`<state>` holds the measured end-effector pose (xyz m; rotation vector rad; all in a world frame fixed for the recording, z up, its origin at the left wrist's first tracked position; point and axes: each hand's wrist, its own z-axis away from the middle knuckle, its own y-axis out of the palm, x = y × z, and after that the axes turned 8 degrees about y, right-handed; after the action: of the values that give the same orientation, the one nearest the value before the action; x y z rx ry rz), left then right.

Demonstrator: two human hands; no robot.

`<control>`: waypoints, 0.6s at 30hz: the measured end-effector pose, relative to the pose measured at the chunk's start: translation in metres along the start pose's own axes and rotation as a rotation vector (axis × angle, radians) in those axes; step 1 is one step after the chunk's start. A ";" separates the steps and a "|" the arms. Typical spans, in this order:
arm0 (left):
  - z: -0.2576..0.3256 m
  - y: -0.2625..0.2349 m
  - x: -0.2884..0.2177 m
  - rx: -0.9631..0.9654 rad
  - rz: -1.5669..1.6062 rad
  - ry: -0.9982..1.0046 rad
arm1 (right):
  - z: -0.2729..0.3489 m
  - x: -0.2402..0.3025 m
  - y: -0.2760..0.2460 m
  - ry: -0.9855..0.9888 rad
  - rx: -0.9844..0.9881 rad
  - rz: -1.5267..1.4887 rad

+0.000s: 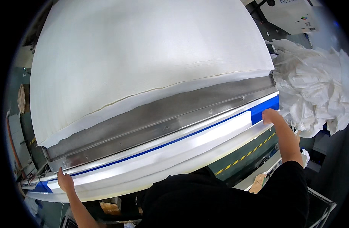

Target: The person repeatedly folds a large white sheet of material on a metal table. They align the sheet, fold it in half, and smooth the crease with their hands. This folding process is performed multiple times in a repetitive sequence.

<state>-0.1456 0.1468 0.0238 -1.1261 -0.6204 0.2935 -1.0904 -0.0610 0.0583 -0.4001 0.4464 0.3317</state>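
Note:
A wide white sheet of fabric point(144, 57) lies spread over a large table, its near edge ending at a grey metal bar point(163, 117). In front of the bar runs a long white band with a thin blue stripe and blue ends point(174, 146). My left hand point(65, 181) presses on the band's left end, fingers curled over its edge. Over at the far right, my right hand point(271, 116) grips the band beside its blue patch. Both arms are stretched wide apart.
A big heap of crumpled white fabric point(315, 95) lies at the right. A pale machine housing point(292, 15) stands at the upper right. Yellow-black hazard tape point(246, 155) marks the green floor below the table edge. Clutter sits at the far left.

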 end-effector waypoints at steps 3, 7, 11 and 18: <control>-0.013 0.029 0.023 -0.256 0.038 0.118 | -0.008 0.016 0.010 -0.026 -0.128 -0.041; -0.037 0.060 0.018 -0.375 0.293 0.207 | 0.010 0.093 -0.016 -0.169 -0.337 -0.093; -0.065 0.055 -0.003 -0.671 0.077 0.412 | 0.058 0.192 -0.083 -0.402 -0.471 -0.326; -0.065 0.039 -0.037 -0.719 0.476 0.278 | 0.160 0.402 -0.218 -0.804 -0.533 -0.394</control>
<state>-0.1327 0.0954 -0.0414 -1.9744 -0.1910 0.3193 -0.6072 -0.0919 0.0646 -0.8098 -0.5210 0.1977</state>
